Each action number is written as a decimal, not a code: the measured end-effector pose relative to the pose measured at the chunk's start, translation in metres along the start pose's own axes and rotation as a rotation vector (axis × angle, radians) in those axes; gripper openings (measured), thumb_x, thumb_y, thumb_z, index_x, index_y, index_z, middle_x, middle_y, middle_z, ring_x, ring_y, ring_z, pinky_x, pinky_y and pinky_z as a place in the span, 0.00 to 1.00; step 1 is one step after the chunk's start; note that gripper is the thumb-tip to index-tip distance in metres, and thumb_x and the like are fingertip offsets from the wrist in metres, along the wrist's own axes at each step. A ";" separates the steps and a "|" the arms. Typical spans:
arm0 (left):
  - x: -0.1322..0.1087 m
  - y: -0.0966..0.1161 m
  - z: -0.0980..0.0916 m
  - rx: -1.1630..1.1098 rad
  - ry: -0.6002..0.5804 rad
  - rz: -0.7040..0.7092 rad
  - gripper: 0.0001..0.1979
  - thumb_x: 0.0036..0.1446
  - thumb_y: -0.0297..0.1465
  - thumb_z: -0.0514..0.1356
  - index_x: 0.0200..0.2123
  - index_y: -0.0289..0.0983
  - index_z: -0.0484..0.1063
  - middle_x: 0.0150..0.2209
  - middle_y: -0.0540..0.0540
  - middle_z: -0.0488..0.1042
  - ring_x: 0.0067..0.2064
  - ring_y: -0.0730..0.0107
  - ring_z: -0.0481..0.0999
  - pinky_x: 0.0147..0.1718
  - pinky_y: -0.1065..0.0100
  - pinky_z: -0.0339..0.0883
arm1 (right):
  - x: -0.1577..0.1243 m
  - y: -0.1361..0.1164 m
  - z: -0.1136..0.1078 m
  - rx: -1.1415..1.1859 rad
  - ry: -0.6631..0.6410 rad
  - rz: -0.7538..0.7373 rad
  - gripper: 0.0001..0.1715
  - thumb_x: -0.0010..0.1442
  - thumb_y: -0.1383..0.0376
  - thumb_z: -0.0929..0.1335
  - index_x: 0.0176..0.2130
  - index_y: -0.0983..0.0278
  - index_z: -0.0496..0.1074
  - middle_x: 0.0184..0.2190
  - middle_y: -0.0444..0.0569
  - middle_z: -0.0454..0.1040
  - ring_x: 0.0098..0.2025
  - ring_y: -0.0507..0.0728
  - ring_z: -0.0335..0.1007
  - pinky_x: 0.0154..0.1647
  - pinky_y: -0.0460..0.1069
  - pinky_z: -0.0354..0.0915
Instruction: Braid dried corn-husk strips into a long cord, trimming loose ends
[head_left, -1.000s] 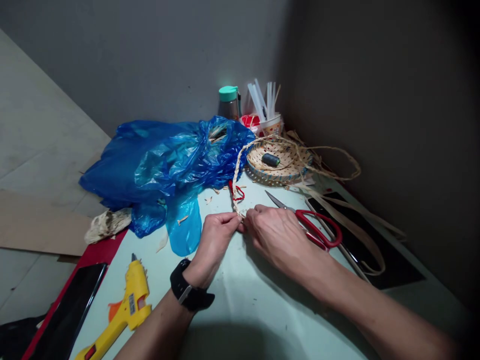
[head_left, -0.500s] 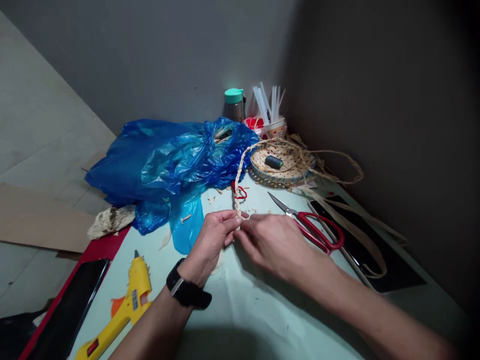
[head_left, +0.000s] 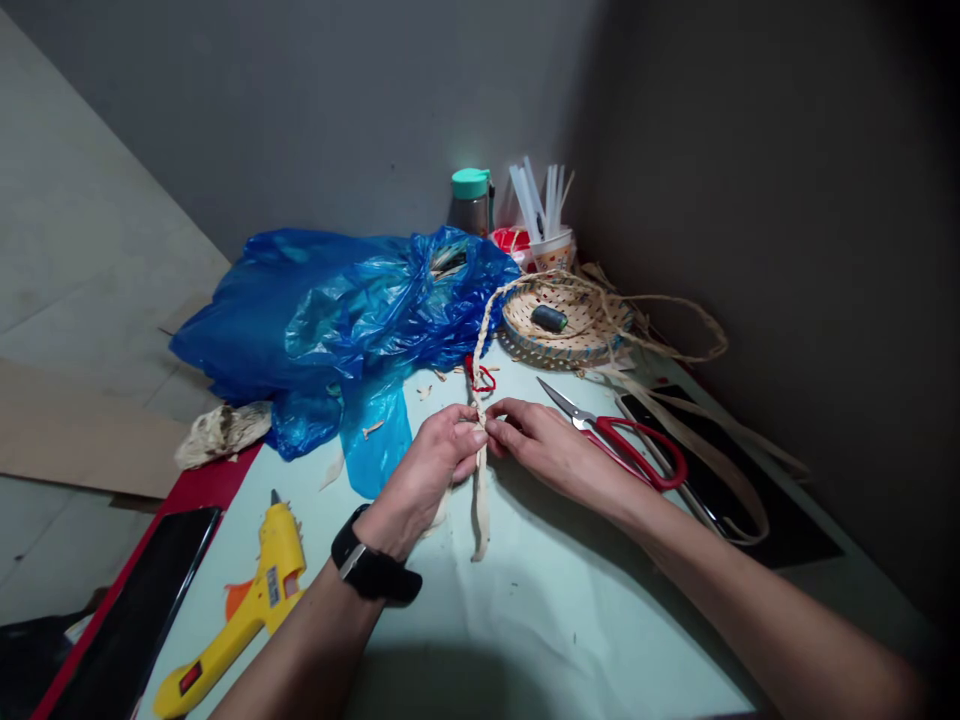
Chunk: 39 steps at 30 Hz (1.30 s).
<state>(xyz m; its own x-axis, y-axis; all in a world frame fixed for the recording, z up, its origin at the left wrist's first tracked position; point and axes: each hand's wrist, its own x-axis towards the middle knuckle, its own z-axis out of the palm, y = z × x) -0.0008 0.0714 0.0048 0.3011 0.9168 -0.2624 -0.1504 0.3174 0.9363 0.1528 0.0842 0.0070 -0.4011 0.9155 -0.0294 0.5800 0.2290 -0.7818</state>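
A pale braided cord [head_left: 483, 345] of flat plant fibre runs from my hands up over a woven basket [head_left: 566, 345] and loops off to the right. My left hand [head_left: 439, 450] pinches the lower end of the braid between thumb and fingers. Opposite it, my right hand [head_left: 532, 435] has its thumb and fingertips pressed together at the same spot on the braid. Below them a loose fibre strip [head_left: 481, 515] hangs toward the table. A red cord loop [head_left: 484, 377] lies just beyond the hands.
Red-handled scissors [head_left: 641, 452] lie right of my right hand, by a dark flat device [head_left: 780, 520]. A yellow glue gun [head_left: 270, 580] rests at left. Behind are a blue plastic bag [head_left: 300, 310], a bottle [head_left: 471, 205], a cup of glue sticks [head_left: 553, 250] and a thread spool [head_left: 549, 318].
My right hand has shifted slightly up, its fingers now closed at the braid's end. The loose strip now shows hanging below the hands. The view has tilted slightly.
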 end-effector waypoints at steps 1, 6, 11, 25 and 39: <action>0.000 0.000 0.001 0.003 0.006 -0.002 0.10 0.50 0.28 0.60 0.35 0.35 0.63 0.20 0.56 0.64 0.16 0.86 0.48 0.18 0.74 0.35 | 0.001 0.002 0.000 -0.006 0.003 0.000 0.13 0.64 0.63 0.60 0.32 0.65 0.68 0.28 0.46 0.71 0.30 0.52 0.63 0.31 0.46 0.52; -0.001 0.000 0.000 0.117 0.036 -0.019 0.09 0.51 0.28 0.58 0.35 0.37 0.60 0.18 0.59 0.62 0.16 0.83 0.49 0.18 0.75 0.39 | 0.007 0.008 0.000 0.043 -0.021 -0.016 0.14 0.59 0.64 0.61 0.25 0.65 0.67 0.22 0.43 0.68 0.26 0.51 0.60 0.28 0.45 0.51; -0.007 0.010 -0.002 0.755 0.148 0.084 0.07 0.57 0.31 0.53 0.29 0.37 0.69 0.13 0.56 0.61 0.18 0.76 0.60 0.22 0.72 0.50 | 0.005 0.007 0.002 0.008 0.073 0.050 0.10 0.58 0.64 0.63 0.28 0.65 0.70 0.22 0.42 0.68 0.26 0.51 0.60 0.26 0.45 0.50; -0.040 -0.020 0.056 1.810 0.299 0.289 0.21 0.58 0.17 0.46 0.51 0.29 0.69 0.40 0.38 0.75 0.35 0.61 0.75 0.31 0.65 0.62 | 0.003 0.010 0.005 0.498 0.023 0.058 0.05 0.54 0.66 0.64 0.28 0.66 0.68 0.24 0.46 0.73 0.26 0.52 0.66 0.28 0.45 0.57; -0.008 0.009 0.003 0.529 0.084 0.127 0.09 0.59 0.34 0.54 0.35 0.35 0.70 0.31 0.46 0.72 0.33 0.68 0.70 0.36 0.66 0.65 | 0.004 0.014 0.002 0.720 -0.086 0.091 0.09 0.55 0.61 0.66 0.31 0.65 0.67 0.26 0.46 0.73 0.29 0.53 0.67 0.30 0.46 0.57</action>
<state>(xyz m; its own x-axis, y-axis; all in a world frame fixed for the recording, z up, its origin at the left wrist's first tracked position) -0.0015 0.0660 0.0166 0.2324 0.9630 -0.1367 0.3200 0.0570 0.9457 0.1578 0.0902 -0.0052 -0.4445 0.8848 -0.1397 0.0152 -0.1485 -0.9888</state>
